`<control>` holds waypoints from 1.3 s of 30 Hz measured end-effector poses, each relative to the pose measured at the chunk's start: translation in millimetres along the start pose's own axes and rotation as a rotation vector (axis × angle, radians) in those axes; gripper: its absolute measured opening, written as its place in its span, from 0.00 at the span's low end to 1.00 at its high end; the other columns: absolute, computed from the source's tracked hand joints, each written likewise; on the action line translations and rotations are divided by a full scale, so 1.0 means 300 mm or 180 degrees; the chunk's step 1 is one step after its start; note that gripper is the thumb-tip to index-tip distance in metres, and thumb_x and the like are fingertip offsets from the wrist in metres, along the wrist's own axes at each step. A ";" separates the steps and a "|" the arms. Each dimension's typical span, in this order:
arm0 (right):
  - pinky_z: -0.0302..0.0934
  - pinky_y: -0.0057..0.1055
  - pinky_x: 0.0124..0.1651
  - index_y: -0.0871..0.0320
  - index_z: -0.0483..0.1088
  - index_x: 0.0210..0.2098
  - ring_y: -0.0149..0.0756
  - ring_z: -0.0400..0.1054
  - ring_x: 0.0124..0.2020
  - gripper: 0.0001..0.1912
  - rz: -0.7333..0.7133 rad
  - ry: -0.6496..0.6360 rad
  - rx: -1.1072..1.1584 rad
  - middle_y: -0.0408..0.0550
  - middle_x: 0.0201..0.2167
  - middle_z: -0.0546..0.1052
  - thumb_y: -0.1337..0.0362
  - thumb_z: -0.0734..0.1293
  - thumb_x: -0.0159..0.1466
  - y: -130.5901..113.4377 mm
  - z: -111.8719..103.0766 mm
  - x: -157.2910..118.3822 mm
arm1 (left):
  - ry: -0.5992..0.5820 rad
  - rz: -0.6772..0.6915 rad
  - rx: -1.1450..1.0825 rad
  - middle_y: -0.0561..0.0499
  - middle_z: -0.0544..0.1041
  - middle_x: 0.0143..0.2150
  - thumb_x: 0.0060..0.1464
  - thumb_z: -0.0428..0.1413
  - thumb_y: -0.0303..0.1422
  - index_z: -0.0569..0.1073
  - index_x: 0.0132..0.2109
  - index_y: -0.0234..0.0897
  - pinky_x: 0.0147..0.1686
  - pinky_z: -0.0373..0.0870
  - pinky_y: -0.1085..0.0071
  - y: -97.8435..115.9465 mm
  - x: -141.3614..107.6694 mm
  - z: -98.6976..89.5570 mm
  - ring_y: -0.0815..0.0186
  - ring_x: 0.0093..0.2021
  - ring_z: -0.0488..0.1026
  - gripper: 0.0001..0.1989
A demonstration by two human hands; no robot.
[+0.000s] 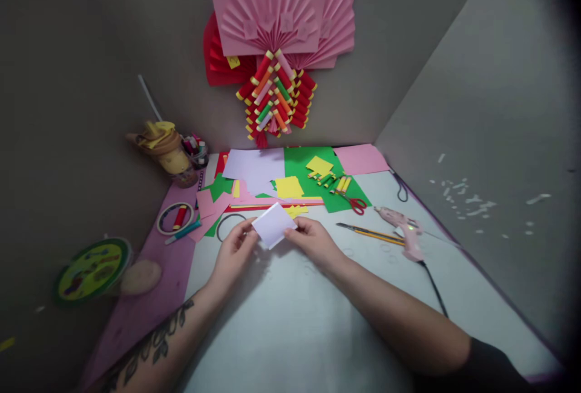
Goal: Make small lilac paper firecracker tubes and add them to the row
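Above the white tabletop (281, 332), left hand (238, 240) and right hand (306, 237) pinch a lilac paper square (273, 226) (lettering unreadable), forearms converging.

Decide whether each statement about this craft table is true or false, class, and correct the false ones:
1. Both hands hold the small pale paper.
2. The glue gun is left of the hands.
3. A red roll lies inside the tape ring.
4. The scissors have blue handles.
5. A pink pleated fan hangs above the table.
1. The left hand and right hand both hold the small pale paper. True.
2. The glue gun is left of the hands. False: the glue gun is on their right.
3. A red roll lies inside the tape ring. True.
4. The scissors have blue handles. False: the scissors have red ones.
5. A pink pleated fan hangs above the table. True.
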State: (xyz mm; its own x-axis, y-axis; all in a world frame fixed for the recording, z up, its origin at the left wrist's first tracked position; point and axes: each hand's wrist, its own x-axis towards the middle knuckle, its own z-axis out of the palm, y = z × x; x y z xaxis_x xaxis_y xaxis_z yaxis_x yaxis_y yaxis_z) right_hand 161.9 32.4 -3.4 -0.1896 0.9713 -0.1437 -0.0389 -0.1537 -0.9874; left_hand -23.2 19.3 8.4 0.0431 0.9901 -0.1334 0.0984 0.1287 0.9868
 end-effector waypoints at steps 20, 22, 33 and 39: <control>0.45 0.24 0.21 0.59 0.65 0.20 0.23 0.50 0.17 0.14 0.0149 0.0240 0.0604 0.35 0.14 0.61 0.58 0.72 0.48 -0.017 0.022 -0.029 | -0.0430 -0.0128 0.0110 0.53 0.69 0.22 0.46 0.57 0.37 0.73 0.31 0.30 0.24 0.59 0.75 -0.005 -0.030 0.035 0.70 0.23 0.63 0.12; 0.42 0.24 0.20 0.59 0.63 0.19 0.22 0.48 0.16 0.15 0.0155 0.0478 0.0698 0.35 0.13 0.59 0.58 0.72 0.47 -0.027 0.006 -0.018 | -0.0329 -0.0123 0.0088 0.53 0.71 0.23 0.46 0.57 0.37 0.73 0.32 0.31 0.25 0.60 0.74 -0.003 -0.027 0.031 0.70 0.24 0.65 0.11; 0.37 0.24 0.18 0.59 0.62 0.22 0.21 0.44 0.15 0.16 0.0136 0.0218 0.0666 0.34 0.14 0.58 0.55 0.70 0.51 -0.002 0.025 -0.023 | -0.0348 -0.0102 0.0279 0.55 0.67 0.21 0.48 0.56 0.37 0.71 0.28 0.32 0.23 0.56 0.76 -0.021 -0.024 0.031 0.72 0.22 0.61 0.11; 0.36 0.24 0.18 0.58 0.59 0.20 0.21 0.46 0.15 0.18 0.0106 0.0596 0.1018 0.33 0.14 0.58 0.56 0.71 0.49 -0.023 -0.018 -0.004 | -0.0336 -0.0121 0.0024 0.53 0.70 0.25 0.48 0.56 0.36 0.71 0.29 0.33 0.28 0.59 0.76 -0.011 -0.019 0.024 0.71 0.26 0.64 0.09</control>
State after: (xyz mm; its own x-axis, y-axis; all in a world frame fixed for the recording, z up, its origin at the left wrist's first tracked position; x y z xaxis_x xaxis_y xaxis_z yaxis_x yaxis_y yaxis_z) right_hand 167.7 33.3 3.2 -0.0142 0.9767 -0.2143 -0.3460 -0.2059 -0.9154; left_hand -16.5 12.7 5.3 0.1436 0.9731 -0.1801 0.1095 0.1653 0.9801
